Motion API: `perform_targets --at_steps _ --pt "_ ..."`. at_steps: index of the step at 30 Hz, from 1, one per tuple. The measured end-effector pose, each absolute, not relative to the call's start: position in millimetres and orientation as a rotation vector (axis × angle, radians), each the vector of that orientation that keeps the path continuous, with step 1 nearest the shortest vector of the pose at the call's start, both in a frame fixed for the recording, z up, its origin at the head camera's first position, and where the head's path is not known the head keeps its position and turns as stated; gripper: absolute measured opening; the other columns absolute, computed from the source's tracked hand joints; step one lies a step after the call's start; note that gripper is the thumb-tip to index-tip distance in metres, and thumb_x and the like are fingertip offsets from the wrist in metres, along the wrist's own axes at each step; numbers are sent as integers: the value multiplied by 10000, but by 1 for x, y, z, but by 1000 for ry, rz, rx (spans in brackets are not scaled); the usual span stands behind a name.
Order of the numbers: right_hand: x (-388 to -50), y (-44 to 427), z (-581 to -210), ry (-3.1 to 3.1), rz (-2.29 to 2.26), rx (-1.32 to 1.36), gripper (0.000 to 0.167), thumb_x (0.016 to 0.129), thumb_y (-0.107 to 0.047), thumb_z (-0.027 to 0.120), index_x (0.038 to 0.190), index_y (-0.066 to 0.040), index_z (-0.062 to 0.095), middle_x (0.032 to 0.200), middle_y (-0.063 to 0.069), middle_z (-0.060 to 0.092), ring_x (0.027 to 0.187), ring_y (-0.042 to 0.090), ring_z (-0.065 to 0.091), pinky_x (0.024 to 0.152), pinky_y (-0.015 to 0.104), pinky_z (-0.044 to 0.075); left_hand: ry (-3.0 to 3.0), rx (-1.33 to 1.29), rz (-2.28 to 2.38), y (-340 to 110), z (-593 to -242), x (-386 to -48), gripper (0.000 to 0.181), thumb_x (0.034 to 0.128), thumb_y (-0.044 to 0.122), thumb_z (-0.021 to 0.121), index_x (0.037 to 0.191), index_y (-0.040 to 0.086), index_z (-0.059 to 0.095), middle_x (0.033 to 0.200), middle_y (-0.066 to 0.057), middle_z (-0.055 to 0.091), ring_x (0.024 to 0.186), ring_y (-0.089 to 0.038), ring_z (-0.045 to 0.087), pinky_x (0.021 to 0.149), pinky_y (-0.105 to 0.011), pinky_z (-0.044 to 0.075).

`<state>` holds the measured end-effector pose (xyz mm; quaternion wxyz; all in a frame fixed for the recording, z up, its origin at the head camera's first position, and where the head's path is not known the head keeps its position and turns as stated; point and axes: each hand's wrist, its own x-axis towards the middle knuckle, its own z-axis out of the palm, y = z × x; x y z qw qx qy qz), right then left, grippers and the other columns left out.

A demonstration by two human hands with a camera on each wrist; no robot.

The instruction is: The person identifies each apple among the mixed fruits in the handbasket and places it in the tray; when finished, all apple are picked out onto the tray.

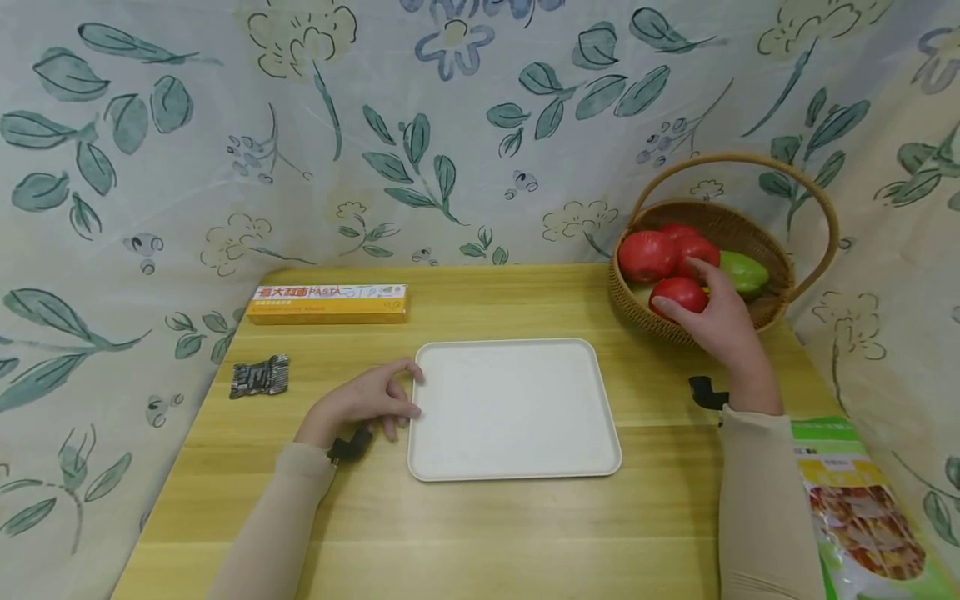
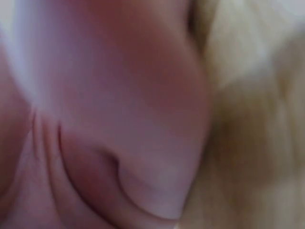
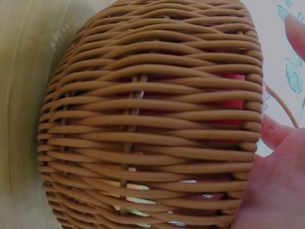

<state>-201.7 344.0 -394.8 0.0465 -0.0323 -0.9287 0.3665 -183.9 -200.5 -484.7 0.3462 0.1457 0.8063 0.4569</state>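
Observation:
My right hand reaches over the near rim of a wicker basket, thumb and fingers spread about a red tomato. In the right wrist view the basket weave hides most of the tomatoes, and the thumb stands above the rim. More red tomatoes and a long green vegetable lie behind. At the left edge of a white rectangular tray, my left hand touches the rim with loosely bent fingers. Blurred skin of the left hand fills most of the left wrist view.
A pasta box lies at the back left of the wooden table. Nearer stands a small dark wrapped packet. A green food bag lies by the right sleeve. The basket's tall handle arches above it, before a patterned cloth.

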Motion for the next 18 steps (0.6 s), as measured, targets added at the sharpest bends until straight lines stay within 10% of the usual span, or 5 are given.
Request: perform_targets --at_steps 18 --pt "-201 347 -396 -2975 994 -72 953 969 -577 707 1652 -59 290 1619 351 320 1404 572 389 1110 796 373 2097 395 1184 -201 -484 -183 522 950 301 818 1347 179 502 738 -53 720 549 -222 723 444 -265 468"
